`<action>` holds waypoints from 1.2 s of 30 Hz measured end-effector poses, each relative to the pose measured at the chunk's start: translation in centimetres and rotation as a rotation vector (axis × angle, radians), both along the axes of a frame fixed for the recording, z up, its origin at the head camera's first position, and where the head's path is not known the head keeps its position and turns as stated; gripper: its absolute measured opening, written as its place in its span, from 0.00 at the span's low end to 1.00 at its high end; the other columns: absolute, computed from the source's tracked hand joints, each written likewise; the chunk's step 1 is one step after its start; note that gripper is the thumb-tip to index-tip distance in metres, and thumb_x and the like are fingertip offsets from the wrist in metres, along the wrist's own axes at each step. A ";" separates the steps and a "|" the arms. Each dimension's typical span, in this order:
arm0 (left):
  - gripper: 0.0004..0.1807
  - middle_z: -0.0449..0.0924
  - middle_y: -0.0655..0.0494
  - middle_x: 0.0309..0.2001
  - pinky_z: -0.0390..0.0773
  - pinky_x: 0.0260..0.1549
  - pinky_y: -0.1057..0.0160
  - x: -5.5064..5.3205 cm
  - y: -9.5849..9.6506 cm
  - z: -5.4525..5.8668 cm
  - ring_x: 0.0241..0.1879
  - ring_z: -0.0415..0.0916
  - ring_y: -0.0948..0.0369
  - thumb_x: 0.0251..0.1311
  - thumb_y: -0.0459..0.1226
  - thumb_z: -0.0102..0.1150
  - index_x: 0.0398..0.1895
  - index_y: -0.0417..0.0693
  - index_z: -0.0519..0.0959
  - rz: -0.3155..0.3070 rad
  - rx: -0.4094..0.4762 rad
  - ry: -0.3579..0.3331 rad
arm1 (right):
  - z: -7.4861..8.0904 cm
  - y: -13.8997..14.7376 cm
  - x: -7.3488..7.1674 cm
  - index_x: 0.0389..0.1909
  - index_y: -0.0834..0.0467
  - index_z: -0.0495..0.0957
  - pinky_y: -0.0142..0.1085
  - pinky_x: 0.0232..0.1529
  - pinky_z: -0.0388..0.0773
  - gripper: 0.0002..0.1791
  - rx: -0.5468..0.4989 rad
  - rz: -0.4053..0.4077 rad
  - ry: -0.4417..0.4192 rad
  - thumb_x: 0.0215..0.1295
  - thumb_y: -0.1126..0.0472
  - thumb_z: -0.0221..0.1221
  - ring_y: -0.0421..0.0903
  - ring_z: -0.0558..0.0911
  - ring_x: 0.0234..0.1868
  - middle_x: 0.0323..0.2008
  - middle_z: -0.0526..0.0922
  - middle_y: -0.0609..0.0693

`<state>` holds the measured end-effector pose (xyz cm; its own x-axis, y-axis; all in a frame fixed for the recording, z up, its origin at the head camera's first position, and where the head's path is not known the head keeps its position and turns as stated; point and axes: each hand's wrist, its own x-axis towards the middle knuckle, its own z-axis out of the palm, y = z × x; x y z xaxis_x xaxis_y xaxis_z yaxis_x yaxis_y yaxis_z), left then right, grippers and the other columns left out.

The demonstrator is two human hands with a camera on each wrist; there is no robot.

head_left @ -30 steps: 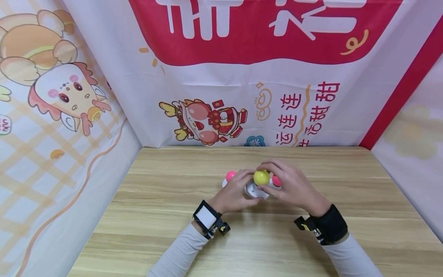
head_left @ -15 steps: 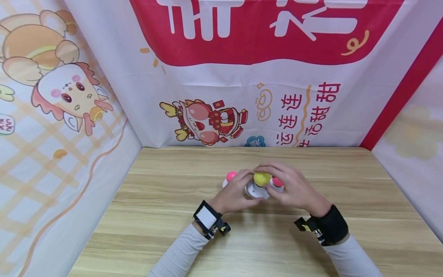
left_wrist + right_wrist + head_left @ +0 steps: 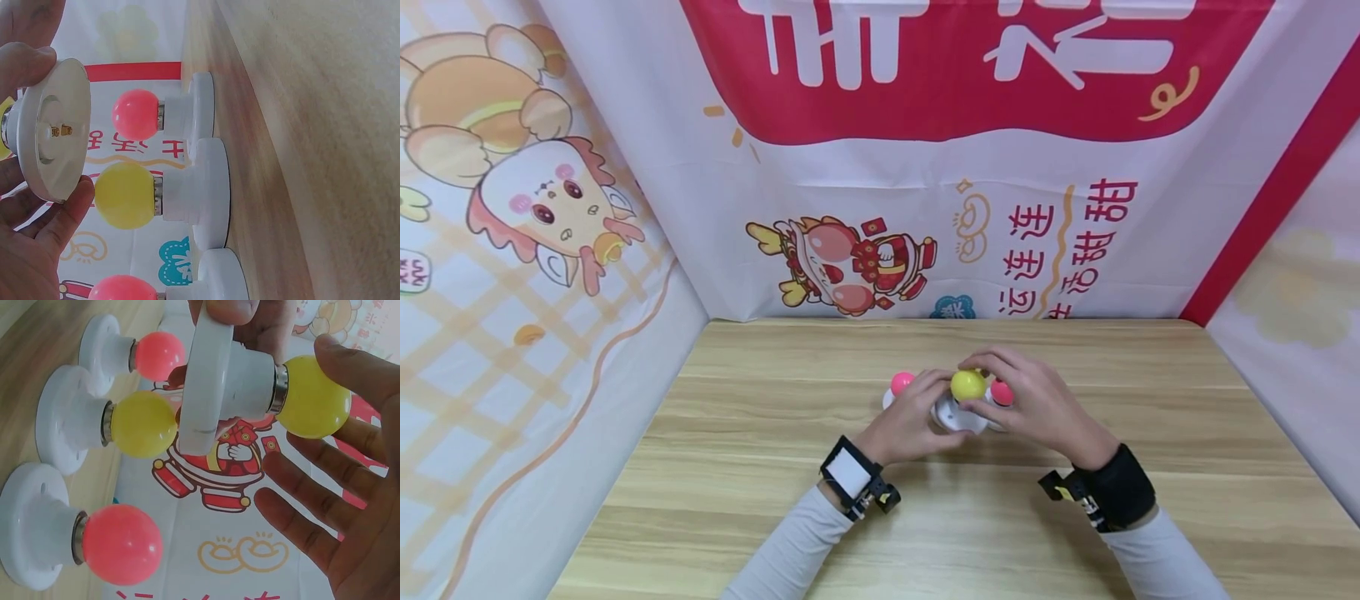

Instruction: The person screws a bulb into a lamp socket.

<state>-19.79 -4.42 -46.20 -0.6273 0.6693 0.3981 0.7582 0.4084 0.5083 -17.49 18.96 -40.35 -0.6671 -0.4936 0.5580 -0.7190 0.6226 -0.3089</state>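
My left hand point(image 3: 910, 421) grips the rim of a white round lamp holder point(image 3: 209, 381) raised above the table. Its underside, with two brass screws, shows in the left wrist view. A yellow light bulb point(image 3: 315, 397) sits in the socket, its metal collar partly visible. The right hand point(image 3: 1037, 408) pinches this bulb between thumb and fingers; several other fingers point(image 3: 306, 531) stay spread. Behind and below stand three more holders with bulbs: a pink bulb point(image 3: 122, 544), a second yellow bulb point(image 3: 144, 425) and another pink bulb point(image 3: 160, 356).
The wood-grain table point(image 3: 760, 500) carries the three standing holders in a row, close together, near its far side. A printed cloth point(image 3: 850, 167) hangs behind the table, and more cloth point(image 3: 550, 333) flanks it on the left.
The right fingers and thumb shift round the yellow bulb: the thumb slides back to the right, then comes forward on its near side again. The left hand holds the lamp holder almost still.
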 end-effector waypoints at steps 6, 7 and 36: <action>0.39 0.74 0.50 0.71 0.79 0.69 0.62 0.0 -0.1 0.0 0.70 0.73 0.57 0.61 0.46 0.78 0.73 0.44 0.73 0.014 -0.009 -0.027 | 0.2 0.3 0.3 0.69 0.52 0.79 0.47 0.55 0.89 0.34 -0.024 0.065 -0.066 0.62 0.54 0.76 0.46 0.86 0.58 0.66 0.82 0.49; 0.40 0.74 0.50 0.72 0.80 0.69 0.62 0.0 -0.1 0.0 0.70 0.73 0.57 0.62 0.47 0.78 0.73 0.44 0.73 0.018 -0.010 -0.028 | 0.3 0.3 0.3 0.69 0.52 0.78 0.49 0.58 0.88 0.33 -0.026 0.081 -0.075 0.63 0.57 0.75 0.48 0.85 0.61 0.67 0.82 0.49; 0.38 0.75 0.51 0.70 0.81 0.68 0.61 0.0 -0.1 0.0 0.70 0.74 0.57 0.61 0.47 0.78 0.72 0.45 0.74 0.006 0.007 -0.018 | 0.4 0.3 0.3 0.65 0.54 0.79 0.47 0.50 0.90 0.34 -0.017 0.011 -0.091 0.58 0.51 0.79 0.45 0.86 0.53 0.62 0.84 0.50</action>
